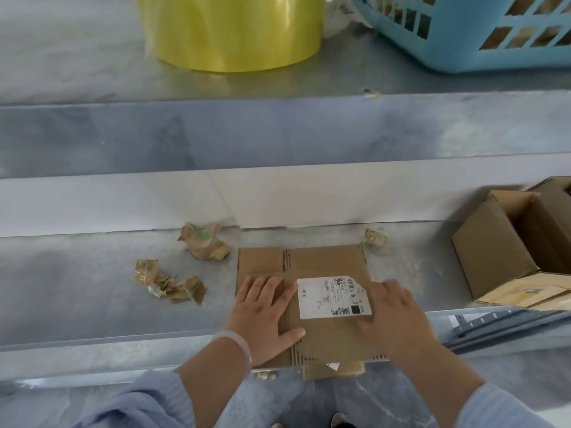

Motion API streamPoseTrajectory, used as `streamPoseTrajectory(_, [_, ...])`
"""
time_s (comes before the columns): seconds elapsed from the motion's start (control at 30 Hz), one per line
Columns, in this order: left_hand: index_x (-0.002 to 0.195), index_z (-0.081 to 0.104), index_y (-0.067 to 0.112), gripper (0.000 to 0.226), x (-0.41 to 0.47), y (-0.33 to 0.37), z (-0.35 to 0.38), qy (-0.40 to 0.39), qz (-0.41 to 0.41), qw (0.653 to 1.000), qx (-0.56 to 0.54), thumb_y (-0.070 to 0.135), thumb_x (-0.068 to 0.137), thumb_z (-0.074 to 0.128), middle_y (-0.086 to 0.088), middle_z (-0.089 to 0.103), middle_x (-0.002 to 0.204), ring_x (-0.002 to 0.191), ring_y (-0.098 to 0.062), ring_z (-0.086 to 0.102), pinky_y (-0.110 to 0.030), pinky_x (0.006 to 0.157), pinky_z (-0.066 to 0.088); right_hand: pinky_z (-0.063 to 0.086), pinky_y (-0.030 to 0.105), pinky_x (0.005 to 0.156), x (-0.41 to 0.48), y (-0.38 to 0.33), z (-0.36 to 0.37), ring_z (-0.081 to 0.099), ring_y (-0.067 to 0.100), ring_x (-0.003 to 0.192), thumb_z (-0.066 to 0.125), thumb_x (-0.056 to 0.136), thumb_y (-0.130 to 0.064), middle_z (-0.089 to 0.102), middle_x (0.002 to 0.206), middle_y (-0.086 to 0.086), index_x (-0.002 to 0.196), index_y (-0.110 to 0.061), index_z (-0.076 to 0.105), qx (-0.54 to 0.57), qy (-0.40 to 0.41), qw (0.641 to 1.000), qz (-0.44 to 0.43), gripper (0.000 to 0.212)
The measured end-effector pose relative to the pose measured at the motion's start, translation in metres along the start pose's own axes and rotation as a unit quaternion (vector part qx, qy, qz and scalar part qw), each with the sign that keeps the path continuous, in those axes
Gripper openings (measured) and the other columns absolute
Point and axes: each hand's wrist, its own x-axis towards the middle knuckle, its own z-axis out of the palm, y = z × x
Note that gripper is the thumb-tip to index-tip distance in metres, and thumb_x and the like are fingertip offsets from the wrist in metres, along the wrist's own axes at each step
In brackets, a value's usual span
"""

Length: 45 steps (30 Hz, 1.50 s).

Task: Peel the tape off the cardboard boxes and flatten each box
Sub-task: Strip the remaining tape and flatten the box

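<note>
A flattened brown cardboard box point(321, 264) with a white shipping label point(327, 299) lies on the grey metal shelf point(92, 288) in front of me. My left hand point(262, 316) rests palm down on its left part, fingers spread. On the box's right part lies my right hand point(392, 319), also flat, touching the label's right edge. Neither hand grips anything. Crumpled balls of peeled tape lie on the shelf: one point(204, 242) at the back, one point(170, 282) to the left, a small one point(375, 237) behind the box.
An open unflattened cardboard box point(494, 257) stands at the right, a flat cardboard piece point(522, 293) below it. On the upper shelf sit a big yellow roll point(228, 29) and a blue plastic basket point(463, 29). The shelf's front edge runs under my wrists.
</note>
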Motion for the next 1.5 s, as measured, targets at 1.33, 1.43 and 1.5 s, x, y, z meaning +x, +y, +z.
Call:
streamPoseTrajectory(1.33, [0.147, -0.015, 0.049, 0.100, 0.069, -0.016, 0.000, 0.030, -0.072, 0.997, -0.014, 0.097, 0.061, 0.000, 0.004, -0.023, 0.161, 0.147, -0.018, -0.022, -0.051, 0.116, -0.016, -0.015, 0.028, 0.114, 0.097, -0.020, 0.022, -0.014, 0.013, 0.149, 0.020, 0.093, -0.067, -0.014, 0.164, -0.005, 0.155, -0.024, -0.011, 0.046, 0.056, 0.997, -0.031, 0.082])
streamPoseTrajectory(1.43, [0.147, -0.015, 0.049, 0.097, 0.068, -0.015, -0.003, 0.024, -0.069, 0.997, -0.017, 0.096, 0.064, 0.001, 0.005, -0.022, 0.161, 0.147, -0.018, -0.021, -0.050, 0.116, -0.015, -0.016, 0.033, 0.116, 0.100, -0.014, 0.017, -0.019, 0.018, 0.149, 0.015, 0.094, -0.068, -0.022, 0.162, 0.001, 0.154, -0.018, -0.017, -0.009, 0.039, 0.999, -0.018, 0.084])
streamPoseTrajectory(1.5, [0.149, -0.011, 0.049, 0.094, 0.066, -0.014, -0.005, 0.024, -0.074, 0.997, -0.021, 0.094, 0.067, 0.003, 0.006, -0.018, 0.162, 0.148, -0.017, -0.018, -0.050, 0.118, -0.012, -0.018, 0.034, 0.117, 0.094, -0.014, 0.017, -0.021, 0.018, 0.148, 0.012, 0.095, -0.065, -0.020, 0.162, 0.002, 0.154, -0.021, -0.015, -0.033, 0.057, 0.996, -0.068, 0.079])
